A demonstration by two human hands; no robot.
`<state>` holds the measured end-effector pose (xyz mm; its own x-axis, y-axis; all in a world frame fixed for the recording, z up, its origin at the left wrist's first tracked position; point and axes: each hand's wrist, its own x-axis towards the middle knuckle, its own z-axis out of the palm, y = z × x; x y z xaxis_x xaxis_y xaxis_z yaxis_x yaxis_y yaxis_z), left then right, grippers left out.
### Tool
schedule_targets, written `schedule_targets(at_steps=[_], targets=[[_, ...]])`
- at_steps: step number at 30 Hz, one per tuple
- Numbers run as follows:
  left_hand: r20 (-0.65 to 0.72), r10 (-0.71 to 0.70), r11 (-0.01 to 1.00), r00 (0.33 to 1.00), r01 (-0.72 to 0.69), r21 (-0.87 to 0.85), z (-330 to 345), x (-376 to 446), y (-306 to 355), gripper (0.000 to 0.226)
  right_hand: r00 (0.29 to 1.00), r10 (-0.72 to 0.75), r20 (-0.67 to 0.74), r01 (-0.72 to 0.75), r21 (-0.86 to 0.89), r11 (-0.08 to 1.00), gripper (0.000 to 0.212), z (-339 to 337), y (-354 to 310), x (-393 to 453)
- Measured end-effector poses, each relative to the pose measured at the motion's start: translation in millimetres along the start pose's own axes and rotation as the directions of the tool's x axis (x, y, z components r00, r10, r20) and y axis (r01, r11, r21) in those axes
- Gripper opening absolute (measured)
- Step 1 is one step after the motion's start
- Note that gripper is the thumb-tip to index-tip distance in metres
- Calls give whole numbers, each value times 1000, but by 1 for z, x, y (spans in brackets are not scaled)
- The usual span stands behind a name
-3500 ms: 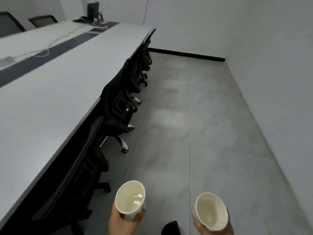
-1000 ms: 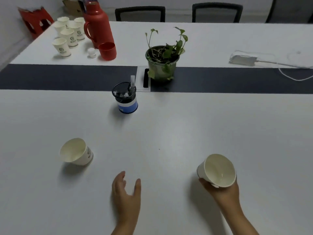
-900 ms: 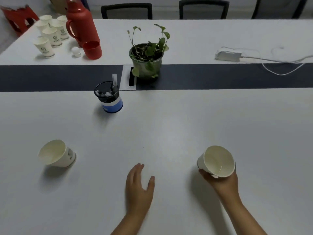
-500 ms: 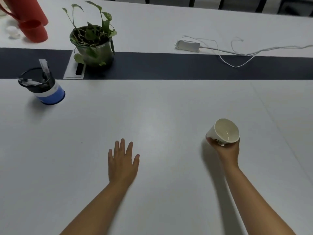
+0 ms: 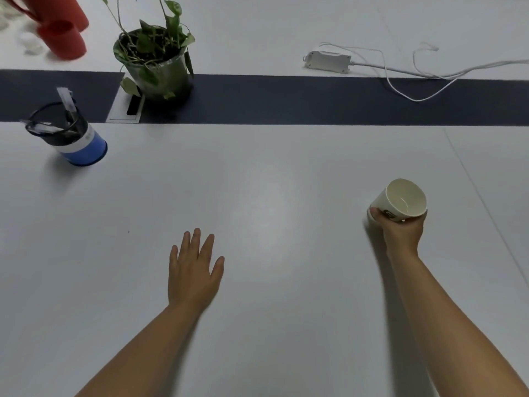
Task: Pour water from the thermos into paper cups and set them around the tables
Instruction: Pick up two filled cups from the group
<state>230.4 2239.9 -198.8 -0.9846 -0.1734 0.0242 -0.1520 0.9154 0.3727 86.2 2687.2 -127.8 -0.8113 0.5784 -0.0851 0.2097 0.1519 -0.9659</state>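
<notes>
Right hand [image 5: 402, 234] holds 1 paper cup [image 5: 399, 202] at the right side of the desk [image 5: 272, 181]; grip is wrapped round the cup's lower wall, thumb on the left, fingers curled on the far side. Cup is tilted, mouth toward the camera; a little water shows at the bottom. Whether its base touches the desk cannot be told.

Left hand [image 5: 193, 272] is flat above the desk, palm down, fingers straight and slightly spread; grip wide, holding nothing.

Top left: red thermos [image 5: 61, 8], cut off by the frame edge, with 1 red cup [image 5: 63, 38] just in front of it.

Pen holder [image 5: 68, 133], black and blue, holds a few pens. Plant pot [image 5: 159, 68] holds a leafy green plant. White power adapter [image 5: 327, 61] with cable lies far right.
</notes>
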Motion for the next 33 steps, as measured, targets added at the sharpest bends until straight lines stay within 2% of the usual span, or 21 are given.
schedule_targets(at_steps=[9, 20, 25, 33], targets=[[-21, 3, 1000, 1000, -3, 19, 0, -3, -3, 71, 997, -31, 68, 36, -79, 996, 101, 24, 2, 19], [-26, 5, 999, 1000, -3, 52, 1, -4, -4, 70, 998, -16, 62, 24, -141, 990, 101, 25, 11, 22], [-60, 13, 1000, 998, -14, -7, 3, -6, -4, 68, 999, -27, 41, 34, -178, 984, 101, 25, 14, 18], [-47, 9, 1000, 999, -9, 0, 3, -4, -4, 69, 999, -23, 30, 29, -193, 981, 103, 18, 17, -3]])
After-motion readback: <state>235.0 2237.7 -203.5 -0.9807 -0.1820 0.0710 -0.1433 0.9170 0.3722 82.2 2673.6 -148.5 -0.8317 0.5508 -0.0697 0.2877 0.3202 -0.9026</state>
